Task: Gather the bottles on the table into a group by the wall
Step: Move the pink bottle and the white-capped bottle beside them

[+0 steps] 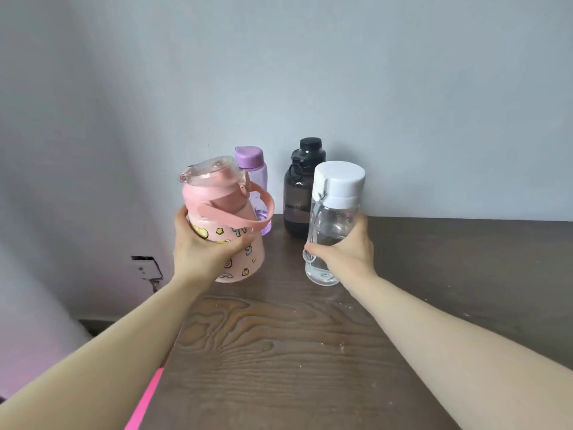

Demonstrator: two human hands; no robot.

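Observation:
My left hand (201, 246) grips a pink bottle (248, 262) with cartoon stickers, a clear lid and a pink strap, held tilted left above the dark wooden table (279, 352). My right hand (347, 249) holds a clear bottle (333, 212) with a white cap, also lifted and slightly tilted. Behind them, against the wall, stand a purple bottle (254, 169) with a purple cap and a dark smoky bottle (297, 197) with a black cap, both upright and close together.
A pale blue-grey wall (403, 103) runs along the table's far edge. The table's left edge lies under my left forearm, with a pink strip (145, 398) beside it. A wall socket (148, 268) sits low on the left.

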